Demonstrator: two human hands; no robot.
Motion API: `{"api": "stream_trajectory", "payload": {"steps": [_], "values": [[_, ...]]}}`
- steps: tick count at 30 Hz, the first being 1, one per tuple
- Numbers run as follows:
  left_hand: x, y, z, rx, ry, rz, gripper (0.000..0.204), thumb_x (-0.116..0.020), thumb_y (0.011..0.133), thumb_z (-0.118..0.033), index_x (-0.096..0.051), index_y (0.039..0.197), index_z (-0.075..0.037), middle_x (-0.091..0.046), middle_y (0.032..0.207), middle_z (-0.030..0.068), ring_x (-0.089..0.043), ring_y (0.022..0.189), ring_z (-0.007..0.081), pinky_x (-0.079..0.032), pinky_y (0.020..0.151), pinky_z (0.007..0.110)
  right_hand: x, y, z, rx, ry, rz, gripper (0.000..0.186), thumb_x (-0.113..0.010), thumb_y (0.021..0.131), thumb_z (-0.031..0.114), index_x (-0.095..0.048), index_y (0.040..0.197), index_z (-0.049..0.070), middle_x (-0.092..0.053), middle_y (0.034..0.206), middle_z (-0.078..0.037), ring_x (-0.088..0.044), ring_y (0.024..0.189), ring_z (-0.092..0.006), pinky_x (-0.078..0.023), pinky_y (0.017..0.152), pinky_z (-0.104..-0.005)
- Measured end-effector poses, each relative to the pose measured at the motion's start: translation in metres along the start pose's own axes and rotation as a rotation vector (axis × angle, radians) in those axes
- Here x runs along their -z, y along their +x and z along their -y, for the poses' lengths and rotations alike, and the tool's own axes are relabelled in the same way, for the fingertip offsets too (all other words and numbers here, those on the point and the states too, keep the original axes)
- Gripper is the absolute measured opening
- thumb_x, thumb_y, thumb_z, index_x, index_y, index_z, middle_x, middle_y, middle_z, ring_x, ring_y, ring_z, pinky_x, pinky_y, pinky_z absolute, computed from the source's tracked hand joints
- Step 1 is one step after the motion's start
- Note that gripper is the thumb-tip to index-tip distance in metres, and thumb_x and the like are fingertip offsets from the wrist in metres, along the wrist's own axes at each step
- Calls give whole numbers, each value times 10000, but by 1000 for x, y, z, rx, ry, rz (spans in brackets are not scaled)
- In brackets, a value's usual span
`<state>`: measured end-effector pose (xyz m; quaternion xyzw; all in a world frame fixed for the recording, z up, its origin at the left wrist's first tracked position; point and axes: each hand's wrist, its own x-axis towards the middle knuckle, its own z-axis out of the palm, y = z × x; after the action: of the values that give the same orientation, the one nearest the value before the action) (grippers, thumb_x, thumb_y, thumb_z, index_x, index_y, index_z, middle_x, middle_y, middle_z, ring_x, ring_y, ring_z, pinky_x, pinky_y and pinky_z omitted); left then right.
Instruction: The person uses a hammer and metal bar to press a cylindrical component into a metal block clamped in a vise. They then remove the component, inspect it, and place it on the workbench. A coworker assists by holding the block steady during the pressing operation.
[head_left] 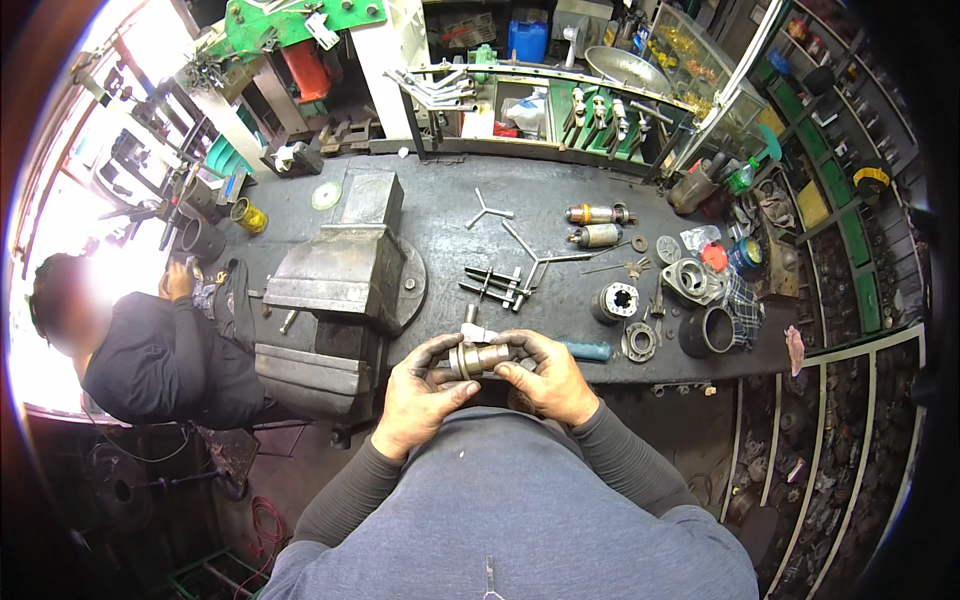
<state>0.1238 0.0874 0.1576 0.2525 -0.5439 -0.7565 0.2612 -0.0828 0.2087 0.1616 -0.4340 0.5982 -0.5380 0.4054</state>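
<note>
My left hand (425, 392) and my right hand (548, 378) are both closed around a stepped metal cylinder with a wide round collar (466, 361), held level in front of my body at the bench's near edge. Left fingers and thumb grip the collar end; the narrower end lies between the right thumb and fingers. Just beyond my hands, a blue-handled tool, apparently a hammer (588, 350), lies partly hidden by them. Farther off on the bench is a puller-like tool with dark bars (492, 285).
A large bench vise (335, 265) stands left of my hands. Y-shaped wrenches (535, 262), motor parts (600, 214), a toothed ring housing (614, 302) and a hollow cylinder (707, 332) lie to the right. A person in dark clothing (150, 350) works at far left. Shelves (850, 230) line the right.
</note>
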Motion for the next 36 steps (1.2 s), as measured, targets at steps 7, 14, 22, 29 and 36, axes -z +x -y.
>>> {"api": "stream_trajectory", "payload": {"steps": [7, 14, 22, 29, 36], "values": [[7, -1, -1, 103, -53, 38, 752, -915, 882, 6, -530, 1520, 105, -708, 1359, 230, -731, 1215, 263, -638, 1013, 359, 7, -1, -2, 19, -80, 56, 405, -828, 961, 155, -722, 1317, -6, -767, 1284, -181, -726, 1224, -282, -554, 1069, -392], [5, -2, -2, 68, -112, 68, 703, -869, 892, 77, -549, 1518, 75, -723, 1323, 236, -738, 1206, 268, -650, 1011, 376, 8, 1, -12, 39, -89, 118, 411, -792, 1004, 221, -716, 1330, -18, -765, 1294, -180, -725, 1228, -294, -554, 1072, -396], [-2, 0, 0, 40, -113, 22, 710, -866, 873, 112, -556, 1509, 71, -724, 1315, 211, -741, 1186, 251, -649, 1012, 365, 12, 5, -8, -215, 360, 227, 523, -663, 1126, 434, -705, 1381, -20, -742, 1102, -46, -646, 914, -80, -530, 785, -252], [-9, 21, 2, 7, -224, 95, 692, -914, 905, -84, -609, 1517, 23, -718, 1385, 99, -672, 1269, 172, -550, 1126, 335, 12, 10, -22, -334, 459, 360, 515, -618, 1137, 497, -711, 1347, 36, -664, 916, 20, -538, 745, -51, -410, 602, -214], [13, 2, 20, 26, -233, -125, 651, -883, 959, -194, -607, 1505, 30, -750, 1322, 117, -715, 1171, 190, -572, 1079, 359, 36, 63, -96, -523, -47, -10, 665, -538, 1128, 607, -724, 1289, -11, -698, 910, -64, -639, 763, -177, -536, 691, -350]]}}
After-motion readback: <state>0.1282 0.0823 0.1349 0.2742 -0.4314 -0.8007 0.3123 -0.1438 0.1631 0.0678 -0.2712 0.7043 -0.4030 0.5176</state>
